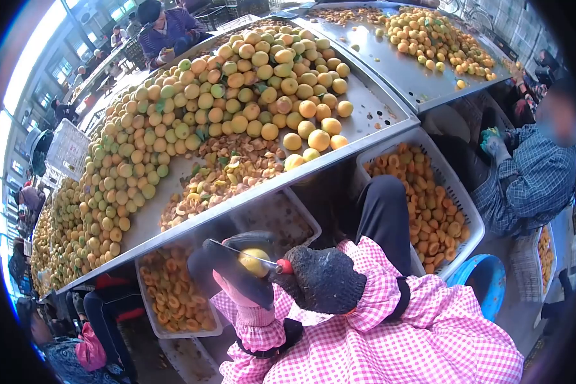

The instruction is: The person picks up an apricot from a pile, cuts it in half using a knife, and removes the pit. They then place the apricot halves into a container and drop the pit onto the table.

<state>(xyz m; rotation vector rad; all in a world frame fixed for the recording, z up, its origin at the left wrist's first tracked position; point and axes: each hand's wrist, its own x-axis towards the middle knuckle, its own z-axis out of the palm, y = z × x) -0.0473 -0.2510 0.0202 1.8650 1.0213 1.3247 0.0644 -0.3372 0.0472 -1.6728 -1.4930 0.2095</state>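
My left hand (pixel 229 267), in a dark glove, is closed around a yellow-green apricot (pixel 256 261) above my lap. My right hand (pixel 326 280), in a black knitted glove, grips a small knife (pixel 285 266) by its red handle. The thin blade points left and crosses the apricot in this view. Past my hands, a heap of whole apricots (pixel 237 70) covers much of the metal table (pixel 365 118). Apricot scraps (pixel 237 166) lie in a pile near its front edge.
A white crate (pixel 473 217) of halved apricots stands by my right knee, a second crate (pixel 216 323) at my left. A blue bucket (pixel 486 281) is at the right. A person in a checked jacket (pixel 537 173) sits at the right; another person (pixel 166 32) is across the table.
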